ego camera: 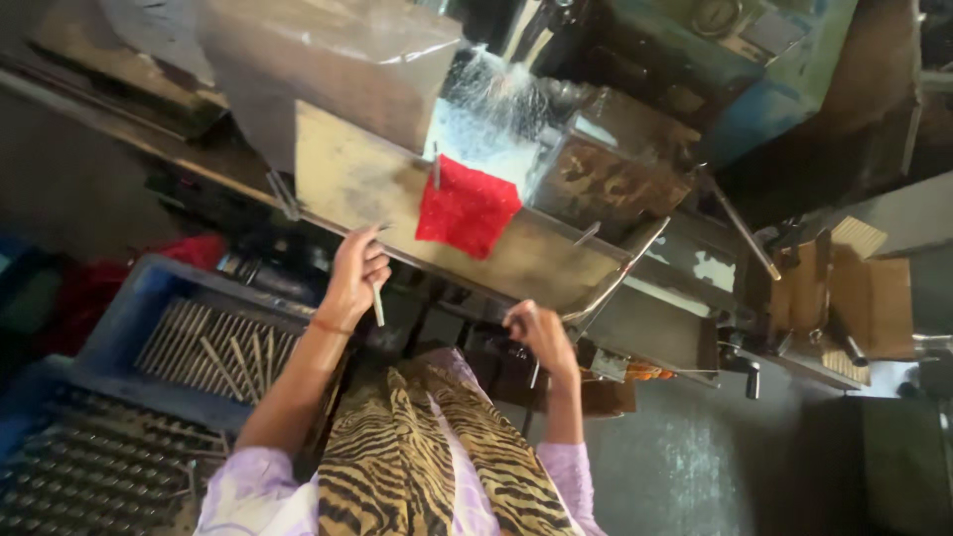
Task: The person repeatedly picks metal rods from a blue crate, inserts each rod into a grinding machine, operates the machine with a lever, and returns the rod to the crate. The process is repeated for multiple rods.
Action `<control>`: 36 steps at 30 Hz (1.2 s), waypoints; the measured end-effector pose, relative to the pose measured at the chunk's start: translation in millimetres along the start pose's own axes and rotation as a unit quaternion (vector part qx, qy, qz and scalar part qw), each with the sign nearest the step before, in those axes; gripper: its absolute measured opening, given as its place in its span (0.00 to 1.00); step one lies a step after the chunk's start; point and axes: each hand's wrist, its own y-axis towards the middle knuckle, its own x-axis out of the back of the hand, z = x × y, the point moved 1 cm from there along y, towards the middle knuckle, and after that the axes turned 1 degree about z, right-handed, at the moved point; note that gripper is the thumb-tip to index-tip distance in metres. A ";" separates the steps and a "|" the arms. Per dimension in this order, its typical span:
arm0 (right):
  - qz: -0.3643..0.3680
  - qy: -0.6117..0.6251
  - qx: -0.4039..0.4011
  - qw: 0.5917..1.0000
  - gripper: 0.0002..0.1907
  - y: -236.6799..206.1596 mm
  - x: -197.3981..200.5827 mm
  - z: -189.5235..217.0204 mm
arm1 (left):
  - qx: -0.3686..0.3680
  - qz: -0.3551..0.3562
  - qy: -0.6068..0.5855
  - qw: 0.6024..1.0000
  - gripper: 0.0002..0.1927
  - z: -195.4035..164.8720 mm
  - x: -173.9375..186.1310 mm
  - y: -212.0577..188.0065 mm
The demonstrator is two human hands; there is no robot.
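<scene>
My left hand (pixel 357 266) is raised at the front edge of a metal machine tray (pixel 347 179). It grips a thin grey metal rod (pixel 378 306) that points down from the fingers. My right hand (pixel 541 333) is curled lower and to the right, close to a bent metal lever (pixel 617 278). A short grey piece shows under that hand, but the blur hides whether the hand holds it. A red cloth (pixel 467 206) hangs over the tray edge between and above the hands. White liquid (pixel 488 109) sprays down behind the cloth.
A blue crate (pixel 139 308) of several metal rods (pixel 213 345) stands at the left, with a second crate (pixel 89 467) below it. An open cardboard box (pixel 864 293) is at the right. A blue-green machine body (pixel 754 60) fills the top right.
</scene>
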 end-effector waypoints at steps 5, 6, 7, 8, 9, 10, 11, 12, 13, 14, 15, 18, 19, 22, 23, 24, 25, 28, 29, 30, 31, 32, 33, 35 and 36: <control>-0.078 -0.248 0.136 0.956 0.33 47.6 136.9 29.4 | -0.010 0.108 0.299 0.948 0.06 37.4 -124.9 73.1; -0.136 -0.136 0.088 0.977 0.33 49.7 165.8 33.1 | -0.017 0.144 0.327 0.934 0.08 45.1 -145.2 89.4; -0.192 -0.024 0.037 0.980 0.33 49.7 197.4 36.8 | 0.003 0.154 0.311 0.938 0.08 54.9 -163.8 107.6; -0.222 -0.037 0.031 0.974 0.37 52.9 229.7 42.4 | 0.022 0.166 0.293 0.941 0.09 65.5 -182.0 128.8; -0.251 -0.052 0.026 0.966 0.40 58.1 262.8 48.6 | -0.005 0.168 0.303 0.938 0.08 73.8 -199.7 153.0; -0.281 -0.053 0.013 0.958 0.40 65.9 295.1 54.3 | -0.030 0.169 0.311 0.935 0.09 80.9 -215.8 178.7; -0.309 -0.053 -0.001 0.950 0.40 74.1 324.1 57.8 | -0.038 0.175 0.262 0.948 0.08 86.6 -230.5 205.5; -0.361 -0.125 -0.056 0.923 0.40 82.0 351.2 59.5 | -0.046 0.179 0.213 0.959 0.08 89.7 -244.9 234.1; -0.408 -0.195 -0.110 0.885 0.40 88.7 376.4 60.7 | 0.010 0.121 0.164 0.979 0.09 89.7 -261.9 267.0; -0.430 -0.224 -0.109 0.868 0.38 95.9 397.0 61.3 | 0.067 0.061 0.113 0.989 0.10 87.9 -275.6 295.0; -0.453 -0.252 -0.109 0.848 0.36 104.0 412.5 59.5 | 0.046 0.022 0.103 0.993 0.11 86.0 -283.2 315.8; -0.499 -0.459 0.039 0.734 0.30 115.9 421.3 43.8 | -0.033 -0.091 0.128 0.987 0.09 79.7 -299.5 354.0; -0.499 -0.504 0.029 0.704 0.30 116.4 423.2 39.0 | -0.061 -0.123 0.144 0.980 0.09 79.2 -303.1 364.6; -0.483 -0.555 -0.018 0.677 0.29 121.1 425.2 25.4 | -0.088 -0.132 0.147 0.976 0.14 78.2 -308.0 382.5; -0.468 -0.518 -0.044 0.715 0.30 123.7 426.0 22.4 | -0.101 -0.114 0.119 0.981 0.15 78.2 -308.5 386.2; -0.452 -0.479 -0.068 0.749 0.30 126.4 428.1 20.7 | -0.114 -0.095 0.090 0.985 0.16 78.4 -308.8 389.6; -0.453 -0.480 -0.075 0.748 0.30 128.9 429.9 20.3 | -0.127 -0.077 0.059 0.987 0.17 78.3 -308.4 393.1; -0.453 -0.479 -0.104 0.745 0.31 137.1 434.4 17.6 | -0.092 -0.181 0.151 0.967 0.19 77.3 -300.1 403.2; -0.458 -0.473 -0.122 0.742 0.32 138.7 435.7 15.9 | -0.111 -0.136 0.143 0.974 0.17 76.4 -298.1 406.6; -0.463 -0.468 -0.141 0.739 0.33 140.4 436.9 13.4 | -0.130 -0.092 0.135 0.978 0.15 76.2 -296.3 410.6; -0.465 -0.474 -0.147 0.733 0.33 141.9 437.6 10.9 | -0.149 -0.047 0.126 0.980 0.14 76.3 -294.4 413.9; -0.468 -0.479 -0.152 0.727 0.33 143.1 438.4 8.4 | -0.116 -0.073 0.116 0.984 0.15 77.2 -291.5 417.4; -0.473 -0.483 -0.155 0.720 0.33 144.5 439.1 5.8 | -0.084 -0.098 0.106 0.986 0.17 78.2 -289.1 420.5; -0.489 -0.492 -0.134 0.708 0.33 146.3 440.2 1.6 | -0.061 -0.130 0.121 0.982 0.20 79.8 -285.3 425.0; -0.497 -0.496 -0.125 0.702 0.33 147.0 441.0 0.1 | -0.068 -0.136 0.146 0.977 0.20 80.2 -284.1 426.5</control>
